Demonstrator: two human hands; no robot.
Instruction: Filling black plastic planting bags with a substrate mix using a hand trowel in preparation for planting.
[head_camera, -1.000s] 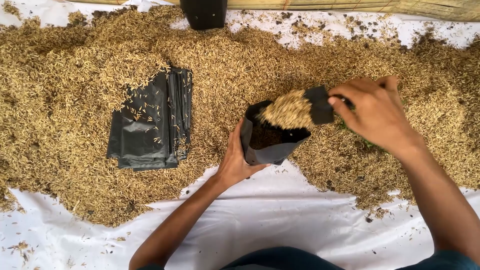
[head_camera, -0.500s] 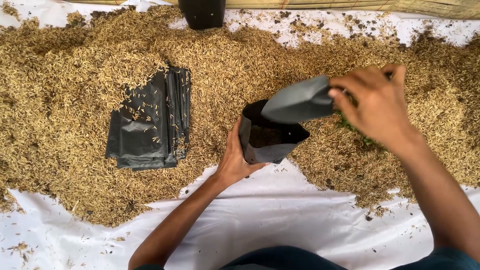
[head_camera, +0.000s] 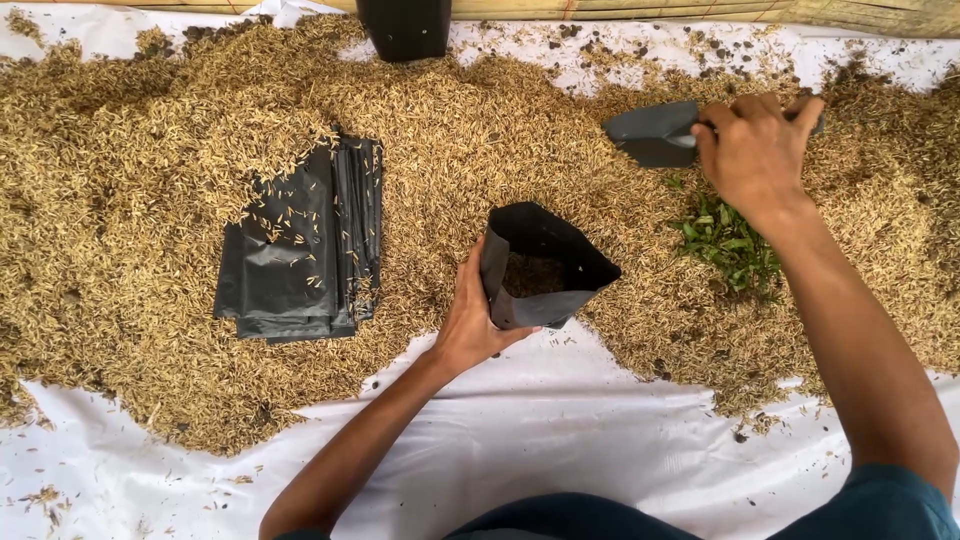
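While the white sheet (head_camera: 600, 440) lies nearest, bare but for stray husks, the left hand (head_camera: 470, 325) grips the near edge of an open black bag (head_camera: 540, 265), which stands upright at the husk pile's (head_camera: 120, 200) front edge, some husk inside. Left of it, a stack of flat black bags (head_camera: 295, 250) lies on the pile, dusted with husk. Farther right, green leaves (head_camera: 725, 240) show. Beyond, the right hand (head_camera: 750, 150) is closed on a black scoop (head_camera: 650, 135) over the husks. A black pot (head_camera: 405, 28) stands at the far edge.

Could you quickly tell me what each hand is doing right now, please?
Left hand: closed on the black bag's rim.
Right hand: closed on a dark scoop.
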